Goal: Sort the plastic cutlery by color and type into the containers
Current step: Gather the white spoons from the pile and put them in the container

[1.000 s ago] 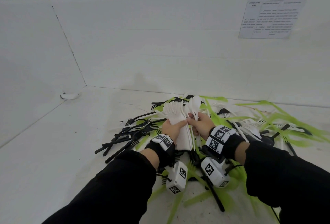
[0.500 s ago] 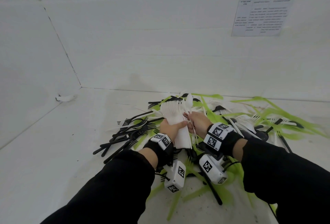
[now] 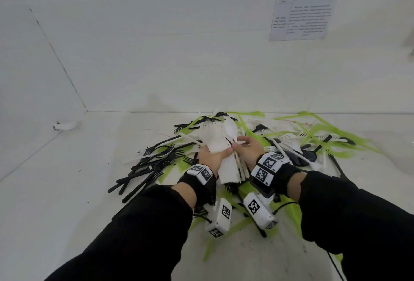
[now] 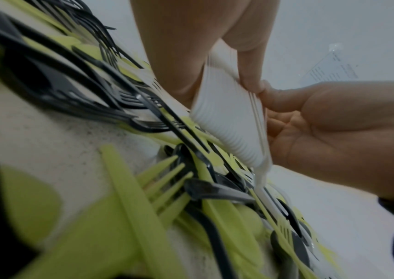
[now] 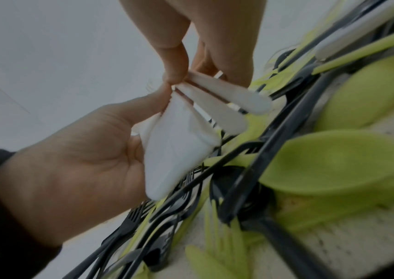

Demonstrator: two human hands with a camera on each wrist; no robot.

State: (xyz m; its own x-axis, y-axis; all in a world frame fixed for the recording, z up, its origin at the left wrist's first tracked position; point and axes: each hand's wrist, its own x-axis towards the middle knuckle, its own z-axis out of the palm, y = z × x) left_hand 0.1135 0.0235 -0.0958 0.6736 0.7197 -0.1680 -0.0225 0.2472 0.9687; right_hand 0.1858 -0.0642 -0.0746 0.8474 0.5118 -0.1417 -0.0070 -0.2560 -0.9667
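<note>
White walls behind; mid-surface, left hand (image 3: 211,157) clamps the white fork stack (image 3: 216,144) above the pile (image 3: 298,146), right hand (image 3: 247,149) pinching spoon handles (image 5: 217,98). Loose pinch there — they could spill!

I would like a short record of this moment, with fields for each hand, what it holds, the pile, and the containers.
left hand: left hand grips a thick stack of white plastic forks
right hand: right hand pinches the handles of white plastic spoons beside the stack
pile: mixed black, white and lime-green plastic cutlery lies loose on the white table
containers: none visible in these views
</note>
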